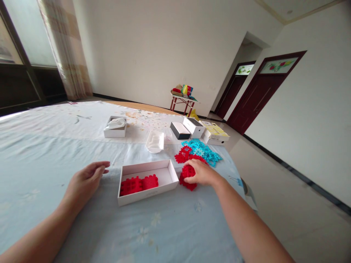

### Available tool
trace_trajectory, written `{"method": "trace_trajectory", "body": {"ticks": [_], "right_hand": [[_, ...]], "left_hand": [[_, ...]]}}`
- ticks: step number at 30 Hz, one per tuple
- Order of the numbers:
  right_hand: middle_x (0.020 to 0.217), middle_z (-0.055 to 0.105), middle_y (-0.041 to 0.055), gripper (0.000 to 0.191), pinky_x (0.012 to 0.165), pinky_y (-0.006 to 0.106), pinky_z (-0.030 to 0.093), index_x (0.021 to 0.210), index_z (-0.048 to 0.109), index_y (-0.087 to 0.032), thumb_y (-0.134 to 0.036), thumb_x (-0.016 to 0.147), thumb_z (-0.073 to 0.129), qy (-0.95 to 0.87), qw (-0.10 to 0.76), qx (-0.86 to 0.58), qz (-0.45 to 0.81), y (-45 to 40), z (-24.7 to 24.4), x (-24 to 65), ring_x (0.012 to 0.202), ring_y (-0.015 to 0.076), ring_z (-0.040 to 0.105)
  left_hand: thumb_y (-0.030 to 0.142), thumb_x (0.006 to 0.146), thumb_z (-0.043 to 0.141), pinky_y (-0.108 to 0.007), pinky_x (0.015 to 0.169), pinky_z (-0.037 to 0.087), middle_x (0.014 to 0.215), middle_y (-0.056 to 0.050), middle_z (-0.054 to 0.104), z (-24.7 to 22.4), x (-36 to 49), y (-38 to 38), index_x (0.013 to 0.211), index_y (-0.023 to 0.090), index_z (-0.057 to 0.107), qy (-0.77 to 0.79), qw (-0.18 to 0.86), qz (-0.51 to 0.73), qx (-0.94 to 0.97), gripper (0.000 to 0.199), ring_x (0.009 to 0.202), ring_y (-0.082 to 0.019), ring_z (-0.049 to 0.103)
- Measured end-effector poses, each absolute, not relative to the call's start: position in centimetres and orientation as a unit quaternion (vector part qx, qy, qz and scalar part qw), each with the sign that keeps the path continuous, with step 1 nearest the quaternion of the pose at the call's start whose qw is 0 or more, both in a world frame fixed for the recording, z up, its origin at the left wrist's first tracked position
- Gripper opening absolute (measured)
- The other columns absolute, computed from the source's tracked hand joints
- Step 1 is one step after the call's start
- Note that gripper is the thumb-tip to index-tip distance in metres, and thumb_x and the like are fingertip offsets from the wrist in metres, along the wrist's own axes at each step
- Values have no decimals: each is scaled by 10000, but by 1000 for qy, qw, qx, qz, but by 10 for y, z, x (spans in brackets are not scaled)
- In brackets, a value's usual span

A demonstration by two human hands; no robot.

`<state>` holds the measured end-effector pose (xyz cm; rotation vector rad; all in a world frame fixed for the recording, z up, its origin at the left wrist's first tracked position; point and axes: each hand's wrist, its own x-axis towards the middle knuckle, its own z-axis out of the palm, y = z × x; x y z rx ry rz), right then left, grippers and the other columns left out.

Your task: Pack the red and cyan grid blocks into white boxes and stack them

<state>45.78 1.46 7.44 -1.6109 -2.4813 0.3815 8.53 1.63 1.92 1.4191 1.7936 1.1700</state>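
A white open box (149, 195) lies in front of me with red interlocking plastic blocks (139, 183) in its left part. To its right, my right hand (200, 171) curls over a small clump of red interlocking pieces (188, 179) on the cloth, thumb and fingers around it. Behind that hand is a loose heap of red pieces (183, 155) and blue pieces (208, 151). My left hand (89, 175) hovers or rests left of the box, apart from it, fingers loosely curled together with nothing visible in them.
A patterned cloth (90, 226) covers the table. Farther back are a small box with white stuff (115, 132), a white tray (155, 141), a black-sided box (180, 130), a white phone box (193, 127) and a yellow-topped box (215, 133). A small side table (183, 98) holds colourful items.
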Motion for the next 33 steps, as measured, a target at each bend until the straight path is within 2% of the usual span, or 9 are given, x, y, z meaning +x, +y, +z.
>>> {"method": "trace_trajectory", "body": {"ticks": [3,9,17,22,25,28,30,33], "right_hand": [[1062,543,57,532,859,325,383,1100,539,-211,-354,613,698,-827,90,-537,140,12,82,466,986,215,505],[1160,514,77,665,962,336,334,1184,513,-197,-289,563,733,-868,23,-460,183,6,80,466,1118,239,431],[1204,507,80,756,975,342,330,1247,469,-194,-279,548,741,-868,-16,-460,188,2,73,468,1139,257,407],[1198,525,88,693,964,354,336,1219,496,-195,-231,563,716,-872,-10,-465,153,0,73,469,1113,257,440],[1183,537,97,654,956,364,339,1204,505,-186,-282,590,706,-857,13,-492,152,2,84,471,1104,257,459],[1188,532,91,641,937,378,346,1209,490,-204,-365,623,695,-845,71,-512,136,6,105,461,1103,256,463],[1198,523,80,646,940,380,337,1210,481,-222,-399,628,697,-856,99,-494,118,10,118,445,1110,250,455],[1157,544,69,638,929,350,346,1188,491,-216,-381,614,716,-898,80,-421,100,18,128,410,1090,232,454]], "left_hand": [[448,697,438,-263,758,463,928,-73,672,20,86,16,966,169,594,669,282,436,532,418,850,-206,636],[448,691,426,-261,747,453,925,-80,665,21,86,15,963,161,590,670,284,433,532,428,845,-208,631],[464,674,413,-261,717,450,867,-75,671,24,88,14,951,162,595,673,279,430,534,449,822,-212,630],[475,660,416,-269,731,454,834,-70,673,26,90,14,932,165,601,673,276,432,533,452,805,-212,630],[476,661,416,-266,720,463,800,-65,676,28,91,13,923,161,607,674,274,436,530,452,787,-210,632],[458,664,427,-262,719,467,777,-56,679,30,92,11,910,161,615,672,274,440,529,429,774,-206,633],[444,668,438,-265,719,469,781,-55,680,30,92,11,908,160,616,669,276,442,531,412,770,-205,632],[439,677,442,-269,725,473,800,-60,682,28,92,11,914,156,614,663,277,446,534,406,780,-207,633]]}}
